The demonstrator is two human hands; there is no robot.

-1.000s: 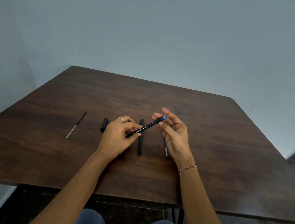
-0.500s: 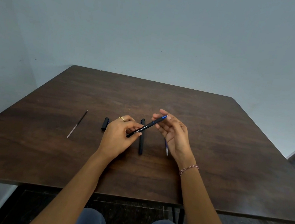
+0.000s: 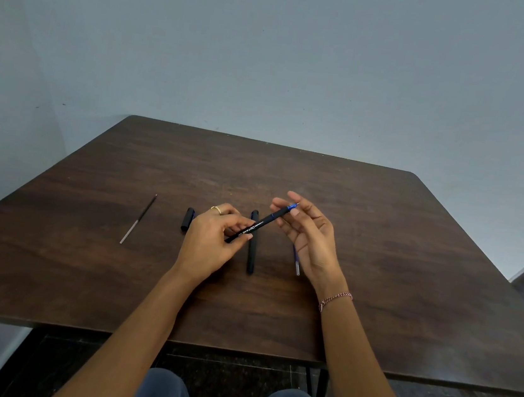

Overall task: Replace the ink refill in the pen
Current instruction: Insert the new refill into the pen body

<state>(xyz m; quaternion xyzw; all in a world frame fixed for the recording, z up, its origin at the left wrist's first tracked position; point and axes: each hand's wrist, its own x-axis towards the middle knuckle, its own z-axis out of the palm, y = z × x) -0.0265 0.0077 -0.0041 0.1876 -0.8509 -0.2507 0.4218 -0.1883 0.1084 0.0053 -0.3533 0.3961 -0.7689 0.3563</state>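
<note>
Two hands above table (image 3: 408, 282), left hand (image 3: 212, 241) pinching pen (image 3: 262, 223) by its rear, right hand (image 3: 312, 237) upturned, fingers (image 3: 303, 203) loosely apart by tip.

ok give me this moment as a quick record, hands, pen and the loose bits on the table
left hand: grips the rear end of the pen
right hand: fingers relaxed by the blue tip, contact unclear
pen: black, white print, held tilted above the table
second black barrel: lying flat beneath the pen
cap: lying left of the left hand
thin refill: far left
blue refill: partly hidden behind the right hand
</note>
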